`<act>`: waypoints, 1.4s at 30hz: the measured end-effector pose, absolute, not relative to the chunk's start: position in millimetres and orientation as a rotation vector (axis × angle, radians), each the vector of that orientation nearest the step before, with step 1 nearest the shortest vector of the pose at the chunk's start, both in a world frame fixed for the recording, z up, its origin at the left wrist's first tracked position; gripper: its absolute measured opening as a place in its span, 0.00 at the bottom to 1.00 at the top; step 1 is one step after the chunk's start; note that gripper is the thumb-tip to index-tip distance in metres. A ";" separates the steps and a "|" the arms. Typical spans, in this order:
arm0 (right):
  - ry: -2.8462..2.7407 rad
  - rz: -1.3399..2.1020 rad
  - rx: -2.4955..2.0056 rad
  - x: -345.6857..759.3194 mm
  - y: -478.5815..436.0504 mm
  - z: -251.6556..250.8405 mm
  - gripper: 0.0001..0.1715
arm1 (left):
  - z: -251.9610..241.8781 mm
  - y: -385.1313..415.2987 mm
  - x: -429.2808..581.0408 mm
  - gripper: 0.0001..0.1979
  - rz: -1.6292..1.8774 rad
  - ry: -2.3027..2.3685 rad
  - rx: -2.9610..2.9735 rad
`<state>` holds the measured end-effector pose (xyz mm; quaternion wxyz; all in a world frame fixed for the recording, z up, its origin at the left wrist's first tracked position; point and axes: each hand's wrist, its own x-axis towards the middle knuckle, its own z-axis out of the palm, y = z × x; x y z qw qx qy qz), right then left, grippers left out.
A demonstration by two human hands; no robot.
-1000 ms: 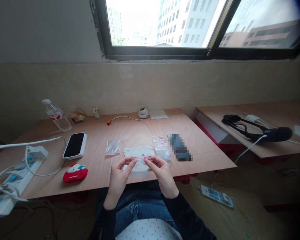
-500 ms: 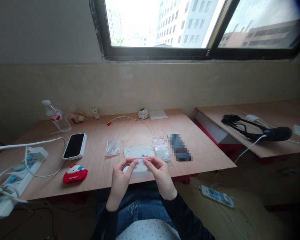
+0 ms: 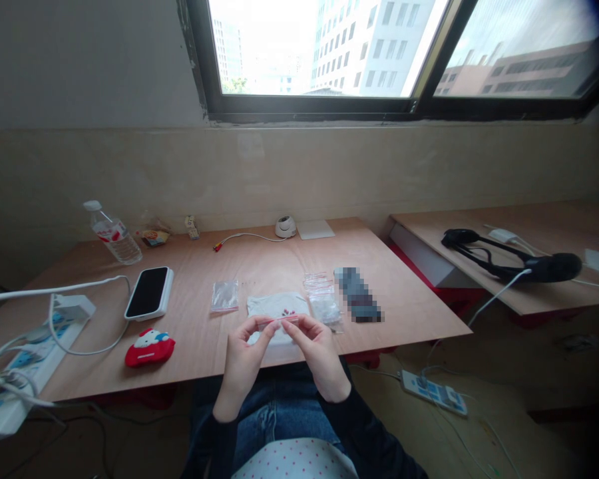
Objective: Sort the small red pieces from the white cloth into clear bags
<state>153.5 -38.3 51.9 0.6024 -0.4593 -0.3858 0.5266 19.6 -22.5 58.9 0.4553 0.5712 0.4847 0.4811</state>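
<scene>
Between both hands, at the table's near edge, is a small clear zip-lock bag [image 3: 281, 319] with a red line along its top. My left hand [image 3: 248, 356] pinches the seal from the left, thumb and forefinger pressed together. On the other side my right hand [image 3: 319, 352] grips the same seal with its thumb and forefinger, the thumbs nearly meeting. Just beyond the fingers, several small dark red bits [image 3: 288, 313] lie on a white sheet [image 3: 267, 303]. A stack of clear zip-lock bags [image 3: 323, 299] sits to the right, and another clear bag [image 3: 225, 295] to the left.
A pixelated dark object [image 3: 358, 296] lies right of the bags. On the left are a white-cased phone [image 3: 150, 293], a red character pouch [image 3: 150, 347], a water bottle [image 3: 114, 234] and a power strip [image 3: 34, 359]. A dome camera [image 3: 285, 226] stands at the back.
My thumbs have come closer together along the bag's seal, and my hands have dipped slightly. More of the small red bits show beyond my fingers.
</scene>
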 end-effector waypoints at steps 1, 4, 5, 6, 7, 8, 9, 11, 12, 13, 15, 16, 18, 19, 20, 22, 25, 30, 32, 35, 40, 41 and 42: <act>-0.899 1.227 -1.059 153.0 -38.5 52.2 0.14 | 59.7 -22.4 19.7 0.10 1.185 1.199 1.409; -0.906 1.240 -1.051 152.1 -38.8 52.7 0.13 | 62.1 -23.3 20.1 0.09 1.187 1.214 1.417; -0.907 1.240 -1.052 152.0 -38.8 52.8 0.13 | 62.6 -23.7 20.2 0.09 1.189 1.216 1.420; -0.908 1.239 -1.054 152.0 -38.7 52.7 0.13 | 62.9 -24.2 20.4 0.09 1.191 1.218 1.424; -0.908 1.236 -1.057 152.0 -38.5 52.5 0.13 | 63.0 -24.7 20.7 0.09 1.193 1.218 1.427; -0.909 1.233 -1.061 152.1 -38.4 52.1 0.13 | 63.0 -25.0 21.0 0.09 1.195 1.219 1.428; -0.910 1.228 -1.064 152.2 -38.2 51.6 0.13 | 62.9 -25.2 21.3 0.09 1.195 1.217 1.427; -0.910 1.223 -1.064 152.3 -38.0 50.2 0.13 | 62.8 -25.2 21.8 0.10 1.192 1.212 1.413; -0.908 1.220 -1.063 152.3 -37.9 49.4 0.13 | 62.8 -25.0 21.9 0.10 1.193 1.210 1.402; -0.905 1.217 -1.061 152.3 -37.8 48.5 0.13 | 62.8 -24.7 21.9 0.10 1.195 1.207 1.390; -0.900 1.213 -1.056 152.4 -37.6 46.9 0.12 | 62.7 -23.9 21.0 0.10 1.202 1.198 1.369; -0.897 1.212 -1.054 152.5 -37.5 46.2 0.11 | 62.4 -23.5 20.3 0.11 1.205 1.193 1.360; -0.892 1.210 -1.051 153.0 -37.2 45.4 0.11 | 61.3 -22.8 18.4 0.11 1.202 1.185 1.348; -0.891 1.211 -1.050 153.4 -37.1 45.4 0.11 | 60.6 -22.5 17.4 0.11 1.198 1.182 1.344; -0.889 1.214 -1.049 153.7 -37.2 45.8 0.11 | 59.9 -22.3 16.6 0.11 1.194 1.180 1.341; -0.889 1.224 -1.047 154.1 -37.7 47.3 0.11 | 58.9 -22.2 15.8 0.11 1.185 1.172 1.340; -0.898 1.235 -1.056 153.9 -38.8 50.2 0.11 | 59.4 -22.8 17.2 0.12 1.160 1.150 1.345; -0.910 1.205 -1.076 153.6 -38.7 49.6 0.12 | 62.6 -24.1 20.7 0.12 1.118 1.133 1.358; -0.932 1.179 -1.077 154.2 -38.2 48.1 0.11 | 63.2 -24.5 20.4 0.12 1.105 1.125 1.377; -0.950 1.150 -1.073 155.0 -37.9 47.3 0.10 | 62.8 -24.6 19.3 0.12 1.091 1.112 1.397; -0.948 1.166 -1.067 154.9 -38.6 48.3 0.10 | 60.5 -23.3 19.9 0.13 1.115 1.161 1.387; -0.949 1.170 -1.062 154.7 -38.5 48.3 0.10 | 60.3 -23.0 20.0 0.13 1.122 1.177 1.390; -0.953 1.173 -1.056 154.5 -38.3 48.2 0.10 | 60.2 -22.7 19.8 0.12 1.129 1.191 1.392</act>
